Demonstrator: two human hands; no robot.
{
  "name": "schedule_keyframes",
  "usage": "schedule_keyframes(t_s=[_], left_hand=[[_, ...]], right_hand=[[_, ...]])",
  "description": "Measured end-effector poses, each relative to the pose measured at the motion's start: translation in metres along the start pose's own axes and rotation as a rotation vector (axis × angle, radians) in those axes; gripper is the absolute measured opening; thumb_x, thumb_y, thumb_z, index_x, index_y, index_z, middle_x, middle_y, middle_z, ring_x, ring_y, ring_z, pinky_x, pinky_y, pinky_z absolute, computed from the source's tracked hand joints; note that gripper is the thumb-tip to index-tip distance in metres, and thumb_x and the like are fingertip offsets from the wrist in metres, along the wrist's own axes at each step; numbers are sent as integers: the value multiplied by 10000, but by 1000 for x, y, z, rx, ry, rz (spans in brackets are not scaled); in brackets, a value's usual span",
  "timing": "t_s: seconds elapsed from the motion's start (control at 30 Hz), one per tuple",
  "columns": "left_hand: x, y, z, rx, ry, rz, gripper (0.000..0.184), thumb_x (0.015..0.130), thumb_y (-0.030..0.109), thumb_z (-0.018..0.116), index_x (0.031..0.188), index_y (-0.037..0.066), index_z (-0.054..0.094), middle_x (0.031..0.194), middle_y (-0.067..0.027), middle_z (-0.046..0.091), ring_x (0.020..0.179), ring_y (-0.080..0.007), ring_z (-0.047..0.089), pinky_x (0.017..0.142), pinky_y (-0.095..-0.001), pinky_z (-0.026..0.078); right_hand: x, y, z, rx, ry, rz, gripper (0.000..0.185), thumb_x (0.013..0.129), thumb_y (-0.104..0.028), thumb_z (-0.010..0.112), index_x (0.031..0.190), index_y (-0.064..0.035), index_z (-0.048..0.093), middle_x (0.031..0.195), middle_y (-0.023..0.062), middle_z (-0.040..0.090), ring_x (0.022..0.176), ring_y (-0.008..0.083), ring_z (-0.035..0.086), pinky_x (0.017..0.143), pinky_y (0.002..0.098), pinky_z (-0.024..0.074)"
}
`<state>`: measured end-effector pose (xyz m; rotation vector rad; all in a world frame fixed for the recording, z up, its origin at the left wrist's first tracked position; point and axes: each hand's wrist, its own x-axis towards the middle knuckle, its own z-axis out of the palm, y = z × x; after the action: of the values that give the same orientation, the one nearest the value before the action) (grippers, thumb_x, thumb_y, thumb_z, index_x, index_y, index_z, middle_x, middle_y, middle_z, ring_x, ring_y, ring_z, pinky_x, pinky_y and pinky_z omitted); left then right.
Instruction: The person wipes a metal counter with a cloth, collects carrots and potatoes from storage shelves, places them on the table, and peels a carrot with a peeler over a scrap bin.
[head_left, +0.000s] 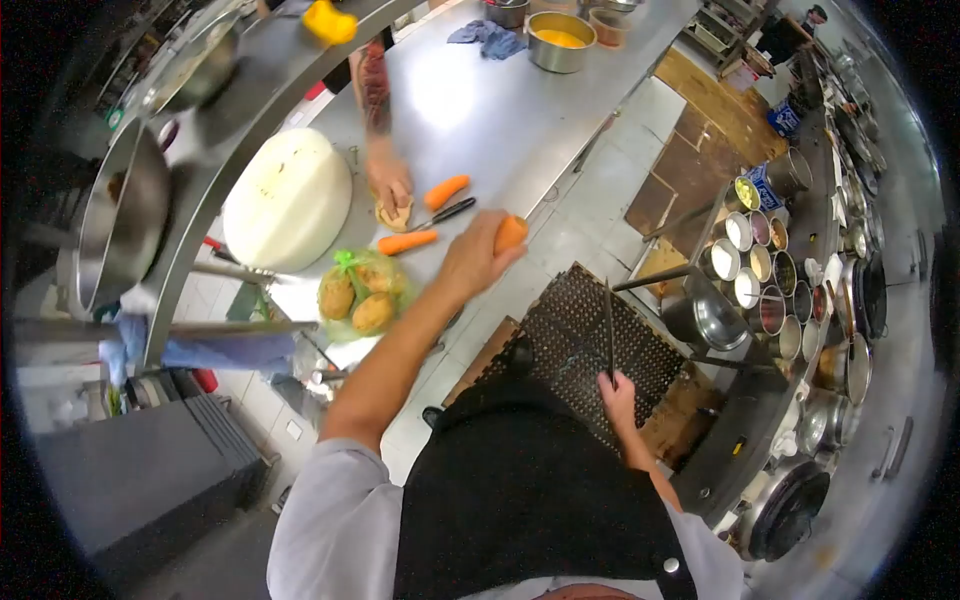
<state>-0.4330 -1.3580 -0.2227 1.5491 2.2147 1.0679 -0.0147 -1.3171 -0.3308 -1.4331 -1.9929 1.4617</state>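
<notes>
My left hand [468, 258] is closed around an orange carrot [511, 234] near the front edge of the steel table. Down at my other side, over the floor mat, my right hand [618, 396] grips a knife [609, 325], its long thin blade pointing away from me. Two more carrots lie on the table: one carrot [446, 191] farther back, another carrot [408, 242] closer to the bag. Between them is a slim black-handled tool [456, 211] whose kind I cannot make out. A green-tinted plastic bag [361, 291] of potatoes sits beside my left forearm.
Across the table, a co-worker's hand [389, 180] presses on a tan item. A thick white round board [287, 200] stands at left under a steel shelf [215, 200]. A pot of yellow liquid [560, 45] is at the back. Seasoning containers [746, 287] line the right.
</notes>
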Motion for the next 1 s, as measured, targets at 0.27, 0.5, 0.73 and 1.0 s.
schedule_keyframes(t_s=[0.27,0.5,0.73,1.0], left_hand=[[-271,20,-108,-248,196,-430,422,980,335,657,1280,43,605,1090,-223,697,1019,-423,669,899,-447,521],[-441,-10,-167,-108,523,-497,374,931,272,696,1200,24,618,984,-205,694,928,-387,685,801,-456,525],[-532,-26,-191,53,598,-654,388,949,404,675,1138,68,627,874,-183,698,836,-411,679,730,-489,515],[-570,-22,-201,33,553,-850,401,934,428,700,1126,82,638,797,-157,694,783,-384,695,684,-476,537]], right_hand=[[-19,-121,135,-164,-289,-438,709,925,-706,568,783,-12,565,655,147,558,601,314,532,591,438,426],[-159,-273,284,-361,-648,-871,705,868,-695,637,714,-13,544,659,198,571,653,436,590,602,479,459],[-216,-297,358,-506,-776,-1039,745,842,-750,627,736,-13,584,697,211,606,700,435,624,632,493,482],[-237,-276,393,-435,-898,-1015,754,869,-732,613,737,10,588,696,239,601,724,462,632,638,501,478]])
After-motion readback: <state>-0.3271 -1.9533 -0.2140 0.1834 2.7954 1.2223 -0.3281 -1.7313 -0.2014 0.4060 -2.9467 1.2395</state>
